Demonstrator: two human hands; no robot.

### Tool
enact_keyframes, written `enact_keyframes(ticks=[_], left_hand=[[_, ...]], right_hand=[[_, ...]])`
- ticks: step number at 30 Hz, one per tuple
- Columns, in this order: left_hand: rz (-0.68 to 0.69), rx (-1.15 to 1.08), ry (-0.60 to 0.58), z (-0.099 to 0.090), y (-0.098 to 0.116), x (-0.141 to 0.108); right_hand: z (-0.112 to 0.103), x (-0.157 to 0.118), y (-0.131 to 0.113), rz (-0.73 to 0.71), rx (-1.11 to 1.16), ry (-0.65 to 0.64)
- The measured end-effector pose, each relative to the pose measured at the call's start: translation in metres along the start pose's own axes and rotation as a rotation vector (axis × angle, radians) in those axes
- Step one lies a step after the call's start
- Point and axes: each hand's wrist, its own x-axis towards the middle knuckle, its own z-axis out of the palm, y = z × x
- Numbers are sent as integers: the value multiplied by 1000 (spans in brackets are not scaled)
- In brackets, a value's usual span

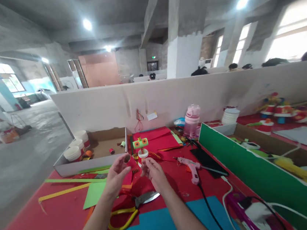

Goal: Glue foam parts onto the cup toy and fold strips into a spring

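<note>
A small paper-cup figure (142, 154) stands on the red table in front of me. Its green head has two orange eyes and sits on a spring-like folded strip, and a coiled paper arm (154, 155) sticks out to the right. My left hand (116, 176) is left of the figure, its curved fingers apart and holding nothing visible. Just in front of the cup, the fingertips of my right hand (155, 173) are pinched together; whatever is between them is too small to tell. Yellow-handled scissors (137, 204) lie below both hands.
A pink glue gun (191, 166) with a black cord lies at right, near a purple power strip (244, 213). Left stands a cardboard tray (92, 164) with paper cups; right, a green-sided box (239, 164). Paper strips (65, 191) and blue sheets (161, 228) cover parts of the table.
</note>
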Motion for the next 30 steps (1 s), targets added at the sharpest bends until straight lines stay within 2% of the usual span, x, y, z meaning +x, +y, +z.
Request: enact_keyframes(ticks=[5,10,12,16,18,24,30], left_hand=[[74,161,-138,1,-13,-12],[125,281,-194,1,-10,-16],[137,328,-189,1,-10,-17],[92,358,-152,0,-7,-16],[51,308,-153,-1,-6,-15],[-103,139,-144,-1,-11,-14],[-169,73,-141,-1,-12,-16]], right_hand=[[4,-5,4,201,166,-202],[10,-10,10,255,191,-267],[10,-10,10,190,116,-207],[8,-7,7,-106,-195,-15],[6,-6,5,-192,-317,2],[6,-6,1,-205,-394,-80],[8,-8,-2,-185,-390,-149]])
